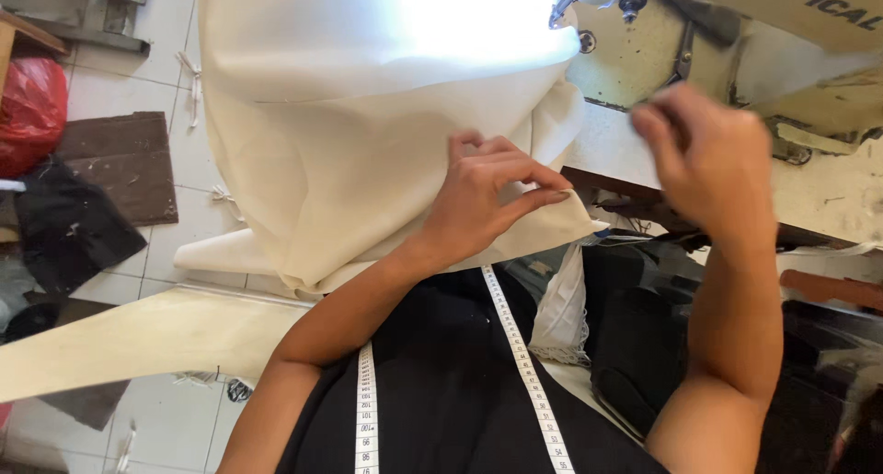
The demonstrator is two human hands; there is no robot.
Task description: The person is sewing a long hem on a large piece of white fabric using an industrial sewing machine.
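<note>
A large piece of cream fabric (331, 115) hangs off the sewing table and down toward the floor. My left hand (483, 194) pinches its lower right corner between thumb and fingers, near the table's front edge. My right hand (708, 157) hovers blurred above the table, right of the fabric, fingers curled, with nothing visible in it. A cream sewing machine (736, 42) stands at the top right, its head close to the fabric's upper edge. A white measuring tape (524, 364) hangs around my neck over a black top.
The worn sewing table (828, 194) fills the right side. A long cream fabric strip (138, 331) lies on the tiled floor at lower left. A red bag (32, 111), dark cloth (69, 226) and a brown mat (124, 161) sit at far left. White lace trim (561, 313) hangs below the table.
</note>
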